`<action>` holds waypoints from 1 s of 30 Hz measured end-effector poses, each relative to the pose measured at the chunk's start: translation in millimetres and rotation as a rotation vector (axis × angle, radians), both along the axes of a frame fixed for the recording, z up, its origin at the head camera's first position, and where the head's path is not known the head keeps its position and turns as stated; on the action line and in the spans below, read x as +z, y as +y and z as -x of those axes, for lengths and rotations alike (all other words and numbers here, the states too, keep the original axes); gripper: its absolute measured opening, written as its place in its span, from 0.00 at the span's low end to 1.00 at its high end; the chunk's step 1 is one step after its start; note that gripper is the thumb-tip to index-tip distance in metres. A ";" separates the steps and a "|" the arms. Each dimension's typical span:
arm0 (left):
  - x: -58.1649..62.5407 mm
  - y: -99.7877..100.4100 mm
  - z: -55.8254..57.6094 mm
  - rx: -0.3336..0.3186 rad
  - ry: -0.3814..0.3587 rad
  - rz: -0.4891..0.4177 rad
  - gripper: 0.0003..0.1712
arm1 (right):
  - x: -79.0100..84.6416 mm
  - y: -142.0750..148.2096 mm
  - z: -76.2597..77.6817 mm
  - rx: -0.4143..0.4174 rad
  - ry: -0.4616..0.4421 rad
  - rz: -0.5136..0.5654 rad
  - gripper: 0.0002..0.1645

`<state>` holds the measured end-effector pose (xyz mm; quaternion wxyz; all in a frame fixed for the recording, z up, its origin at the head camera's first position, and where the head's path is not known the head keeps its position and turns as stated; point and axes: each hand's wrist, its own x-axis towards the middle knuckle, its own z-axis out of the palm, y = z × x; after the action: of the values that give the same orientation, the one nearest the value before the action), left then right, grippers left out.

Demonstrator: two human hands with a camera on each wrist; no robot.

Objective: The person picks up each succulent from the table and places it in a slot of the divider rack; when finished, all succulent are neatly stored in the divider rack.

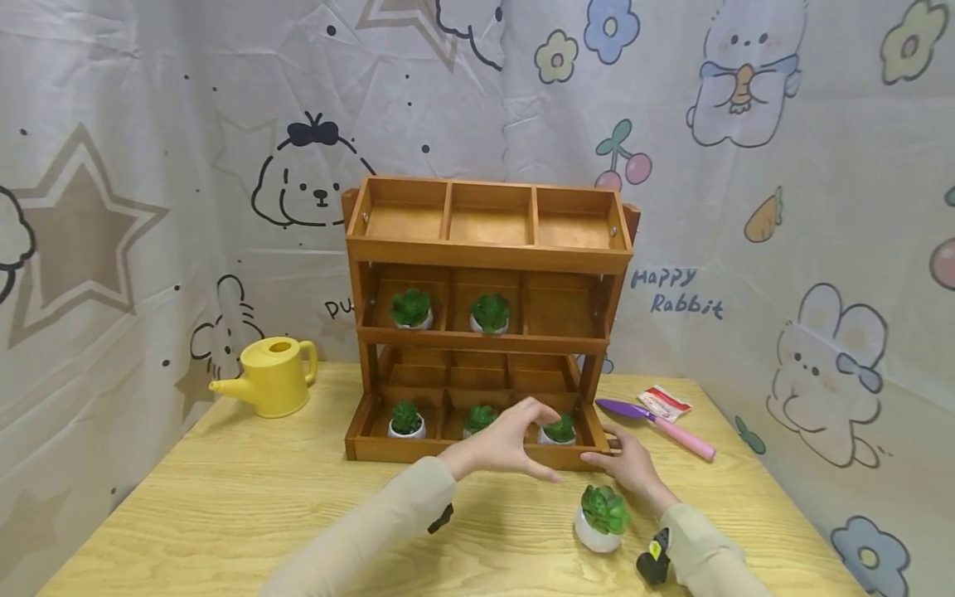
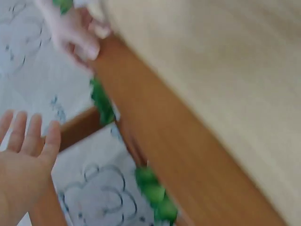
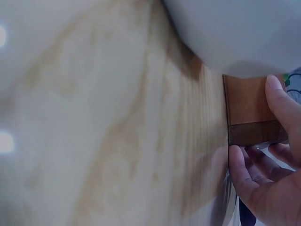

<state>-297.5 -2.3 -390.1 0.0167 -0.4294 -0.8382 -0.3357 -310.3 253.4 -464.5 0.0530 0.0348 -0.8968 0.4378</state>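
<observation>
A brown wooden tiered plant shelf (image 1: 488,258) stands on the table with small potted succulents in its compartments. My right hand (image 1: 632,469) grips its lower right corner, thumb on the front board and fingers at the side, as the right wrist view also shows. My left hand (image 1: 501,439) is raised before the bottom tier, thumb and fingers apart with nothing between them. It partly hides the middle succulent (image 1: 481,417); the right succulent (image 1: 558,429) sits just beyond its fingers. Another succulent in a white pot (image 1: 598,539) stands on the table near my right wrist.
On the left stands a yellow watering can (image 1: 278,377). A trowel (image 1: 675,433) with a purple blade and pink handle lies right of the shelf, beside a red and white packet (image 1: 664,404). A printed curtain (image 1: 477,108) hangs behind the wooden table (image 1: 246,497).
</observation>
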 end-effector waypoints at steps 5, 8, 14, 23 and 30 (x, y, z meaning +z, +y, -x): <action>-15.9 19.2 -17.8 -0.137 -0.008 0.135 0.41 | -3.1 2.4 2.4 -0.002 -0.035 0.062 0.47; -22.1 31.7 -24.0 -0.173 -0.002 0.169 0.42 | -3.9 3.7 4.2 -0.003 -0.042 0.092 0.46; -28.2 49.4 -27.4 -0.148 0.022 0.201 0.45 | -3.3 5.2 5.2 0.000 -0.015 0.084 0.42; -38.2 62.6 -23.6 -0.062 -0.048 0.183 0.45 | -2.7 5.8 4.3 0.003 0.010 0.060 0.39; -44.8 66.6 -16.3 -0.052 -0.110 0.173 0.43 | -2.7 4.2 4.2 -0.006 0.025 0.043 0.39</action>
<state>-281.1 64.3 -435.0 -0.0751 -0.4319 -0.8523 -0.2852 -314.5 257.6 -467.2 0.0664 0.0366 -0.8865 0.4564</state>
